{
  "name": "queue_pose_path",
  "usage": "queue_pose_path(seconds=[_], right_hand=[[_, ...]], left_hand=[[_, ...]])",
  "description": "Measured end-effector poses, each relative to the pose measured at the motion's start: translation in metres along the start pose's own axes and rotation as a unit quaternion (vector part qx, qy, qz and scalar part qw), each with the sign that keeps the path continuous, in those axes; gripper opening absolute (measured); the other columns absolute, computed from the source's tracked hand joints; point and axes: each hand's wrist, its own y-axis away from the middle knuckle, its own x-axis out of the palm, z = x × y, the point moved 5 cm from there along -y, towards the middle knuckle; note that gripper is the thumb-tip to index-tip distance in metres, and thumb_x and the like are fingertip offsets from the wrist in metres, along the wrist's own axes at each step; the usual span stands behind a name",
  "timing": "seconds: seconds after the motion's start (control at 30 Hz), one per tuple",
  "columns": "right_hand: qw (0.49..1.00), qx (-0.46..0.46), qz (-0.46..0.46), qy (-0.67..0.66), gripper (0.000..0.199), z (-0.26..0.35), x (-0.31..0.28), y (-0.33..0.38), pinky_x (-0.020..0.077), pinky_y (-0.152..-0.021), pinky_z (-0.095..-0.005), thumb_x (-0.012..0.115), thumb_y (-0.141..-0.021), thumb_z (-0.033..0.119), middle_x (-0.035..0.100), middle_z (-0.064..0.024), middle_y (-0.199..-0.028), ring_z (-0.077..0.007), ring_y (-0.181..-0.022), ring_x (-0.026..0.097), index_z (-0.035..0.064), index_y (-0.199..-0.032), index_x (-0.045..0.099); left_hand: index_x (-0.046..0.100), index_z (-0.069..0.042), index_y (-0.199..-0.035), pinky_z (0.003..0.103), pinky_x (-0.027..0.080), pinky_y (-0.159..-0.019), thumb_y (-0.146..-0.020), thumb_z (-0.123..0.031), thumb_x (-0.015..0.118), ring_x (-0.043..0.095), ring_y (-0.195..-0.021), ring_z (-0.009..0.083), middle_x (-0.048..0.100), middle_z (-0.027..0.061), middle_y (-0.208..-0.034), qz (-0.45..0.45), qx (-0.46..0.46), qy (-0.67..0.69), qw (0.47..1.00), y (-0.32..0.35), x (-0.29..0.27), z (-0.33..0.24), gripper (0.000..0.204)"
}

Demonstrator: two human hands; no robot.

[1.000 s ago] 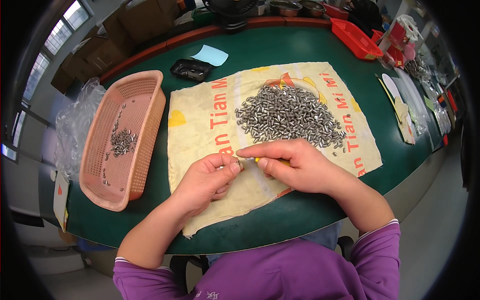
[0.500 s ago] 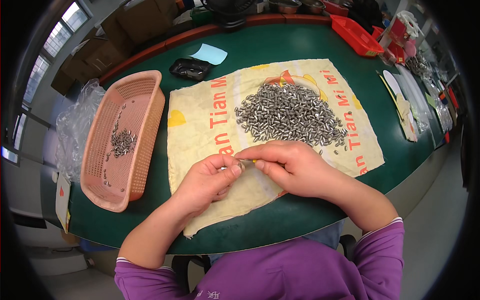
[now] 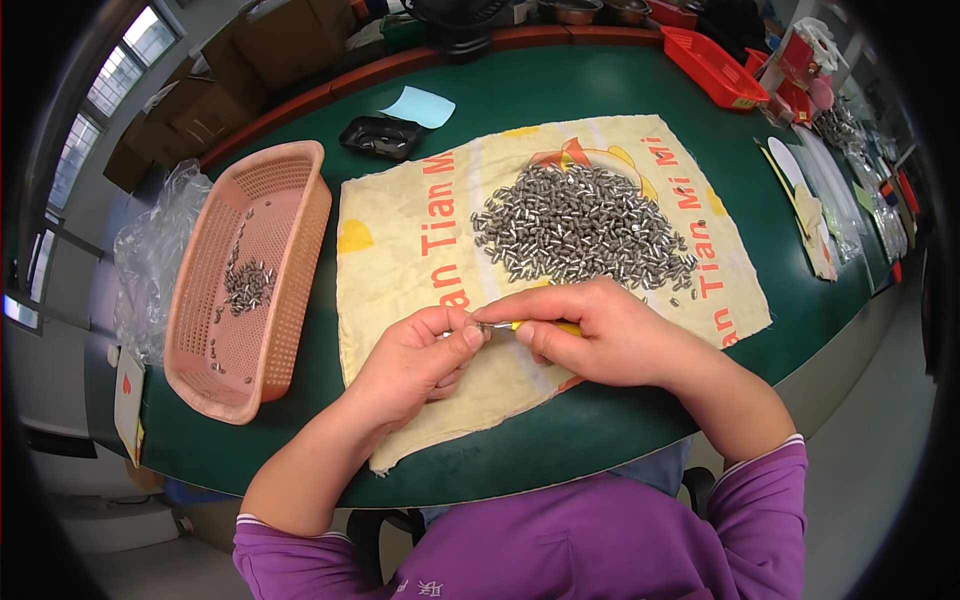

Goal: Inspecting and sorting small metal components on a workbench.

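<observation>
My left hand [image 3: 412,358] is closed, with thumb and forefinger pinching a small metal piece [image 3: 483,328] that the fingertips mostly hide. My right hand [image 3: 605,332] grips a slim tool with a yellow handle [image 3: 568,327] and a thin metal shaft. Its tip meets the piece at my left fingertips; the exact kind of tool is unclear. Both hands are above a yellow printed cloth [image 3: 390,270]. Just beyond them lies a heap of small silvery metal parts [image 3: 580,225], a few strays at its near right edge.
On the left stands a pink perforated plastic basket [image 3: 305,235] with several metal parts [image 3: 248,286] inside. A clear plastic bag [image 3: 150,260] is beside it. Farther back are a black tray [image 3: 380,138] and a pale blue paper [image 3: 420,106]. A red basket [image 3: 710,70] sits far right.
The tool's yellow handle and metal shaft show more now between my right fingers, which have shifted slightly. My left hand stays nearly in place, still pinching the small piece.
</observation>
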Motion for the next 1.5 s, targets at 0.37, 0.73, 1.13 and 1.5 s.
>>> queue_pose_path(seconds=[0.37,0.73,1.13,1.5], right_hand=[[0.999,0.004,-0.028,0.041,0.033,-0.001,-0.002,-0.002,0.0542,-0.087,-0.0333,0.059,-0.097,0.008,0.073,-0.0127,-0.111,-0.0225,-0.1,0.07,0.0118,-0.129,0.069],[1.0,-0.018,-0.021,0.005,0.034,0.0,0.002,0.002,0.0522,-0.062,-0.0301,0.059,-0.098,0.018,0.069,-0.0074,-0.078,-0.0144,-0.06,0.061,0.0211,-0.131,0.068],[0.999,0.033,0.016,-0.017,0.033,-0.004,0.001,0.001,0.0528,-0.064,-0.0307,0.058,-0.098,0.017,0.071,-0.0079,-0.082,-0.016,-0.063,0.063,0.0206,-0.129,0.069],[0.978,-0.018,-0.178,0.103,0.028,0.004,-0.024,0.0,0.0548,-0.087,-0.041,0.057,-0.097,0.016,0.071,-0.0138,-0.109,-0.0322,-0.1,0.068,0.0132,-0.122,0.069]], left_hand=[[0.063,-0.009,-0.106,0.021,0.022,-0.048,-0.102,-0.025,0.064,0.031,-0.053,0.0025,0.046,-0.0082,-0.069,-0.023,0.001,0.006,1.0,0.001,0.001,-0.001,0.017],[0.063,-0.008,-0.107,0.022,0.021,-0.048,-0.102,-0.026,0.063,0.03,-0.053,0.0029,0.044,-0.0077,-0.067,0.0,-0.003,0.0,1.0,0.0,0.001,-0.001,0.018],[0.064,-0.008,-0.108,0.021,0.022,-0.047,-0.101,-0.025,0.065,0.031,-0.053,0.0026,0.046,-0.0072,-0.068,-0.005,-0.002,-0.005,1.0,0.0,0.001,-0.001,0.019],[0.06,-0.009,-0.106,0.02,0.025,-0.047,-0.102,-0.015,0.061,0.034,-0.055,0.0031,0.048,-0.0053,-0.073,-0.013,0.001,-0.011,1.0,0.002,0.002,-0.004,0.007]])
